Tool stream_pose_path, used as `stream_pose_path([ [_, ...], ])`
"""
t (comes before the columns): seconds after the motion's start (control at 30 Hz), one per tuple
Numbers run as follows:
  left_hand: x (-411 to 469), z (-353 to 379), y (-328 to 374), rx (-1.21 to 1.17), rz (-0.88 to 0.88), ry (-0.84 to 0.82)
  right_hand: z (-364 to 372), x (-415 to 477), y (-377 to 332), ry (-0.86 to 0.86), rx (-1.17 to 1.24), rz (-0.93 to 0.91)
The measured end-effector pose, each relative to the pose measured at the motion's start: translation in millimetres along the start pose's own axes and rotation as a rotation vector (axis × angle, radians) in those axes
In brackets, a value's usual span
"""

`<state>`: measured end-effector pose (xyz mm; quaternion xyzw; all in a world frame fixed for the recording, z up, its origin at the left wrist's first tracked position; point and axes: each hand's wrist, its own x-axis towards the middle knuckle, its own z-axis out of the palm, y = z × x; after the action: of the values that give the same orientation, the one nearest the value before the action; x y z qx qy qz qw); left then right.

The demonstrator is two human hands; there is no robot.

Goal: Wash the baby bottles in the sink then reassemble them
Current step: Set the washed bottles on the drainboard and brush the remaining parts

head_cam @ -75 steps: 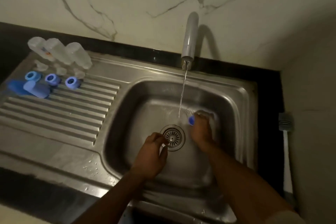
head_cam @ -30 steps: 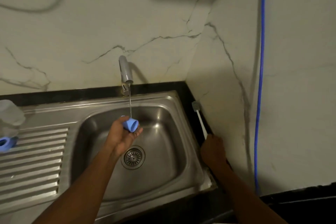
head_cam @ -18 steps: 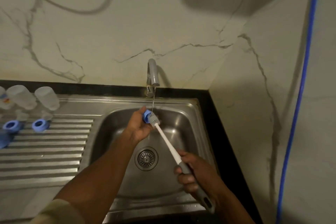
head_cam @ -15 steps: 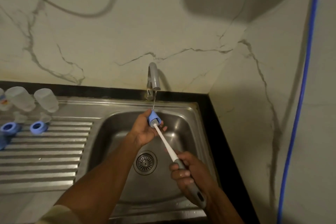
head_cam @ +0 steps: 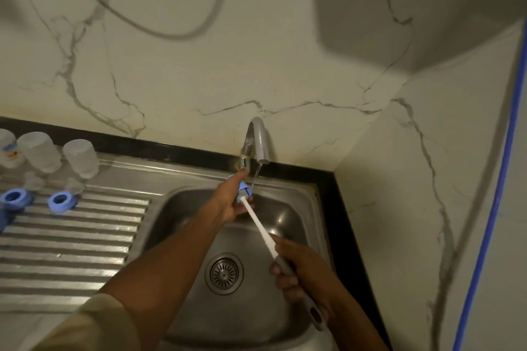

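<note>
The left hand (head_cam: 228,204) has lifted the small blue cap (head_cam: 243,188) closer under the tap (head_cam: 258,139) than a moment ago. Its fingers curl round the cap. A thin line of water falls by the cap. The right hand (head_cam: 296,273), which reached to the wall a second ago, now wraps round the brush (head_cam: 260,226) handle. The brush head sits inside the cap, above the sink (head_cam: 302,216). Clear bottles (head_cam: 81,158) and blue rings (head_cam: 61,202) stand on the drainboard (head_cam: 71,239).

Right hand (head_cam: 298,272) fetched brush (head_cam: 261,227) from counter edge; bristles now inside blue cap (head_cam: 243,186), left hand (head_cam: 229,201) raised.
</note>
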<state>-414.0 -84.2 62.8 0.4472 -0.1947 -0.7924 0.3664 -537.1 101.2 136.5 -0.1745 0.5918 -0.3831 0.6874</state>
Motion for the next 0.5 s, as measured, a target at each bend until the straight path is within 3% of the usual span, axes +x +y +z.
stream_pose_path([
  [0.07, 5, 10, 4, -0.183, -0.027, -0.06, 8, 4, -2, -0.016, 0.203, 0.073],
  [0.1, 8, 14, 6, -0.257, -0.04, -0.073, 11, 5, -2, 0.017, 0.159, 0.033],
  [0.13, 8, 18, 8, -0.323, -0.053, -0.078, 12, 4, -1, 0.088, -0.037, -0.069],
  [0.23, 8, 23, 13, -0.42, -0.072, -0.112, 5, 10, -4, 0.414, -1.031, -0.413],
  [0.27, 8, 25, 12, -0.411, -0.073, -0.114, 1, 14, -2, 0.468, -1.249, -0.45],
  [0.33, 12, 22, 5, -0.366, -0.042, -0.094, 5, 15, 2, 0.49, -1.353, -0.442],
  [0.4, 15, 14, -3, -0.357, -0.011, -0.095, 7, 11, -6, 0.355, -0.954, -0.431],
  [0.5, 12, 6, 0, -0.477, 0.011, -0.135, 12, 4, -19, 0.052, -0.068, -0.11],
])
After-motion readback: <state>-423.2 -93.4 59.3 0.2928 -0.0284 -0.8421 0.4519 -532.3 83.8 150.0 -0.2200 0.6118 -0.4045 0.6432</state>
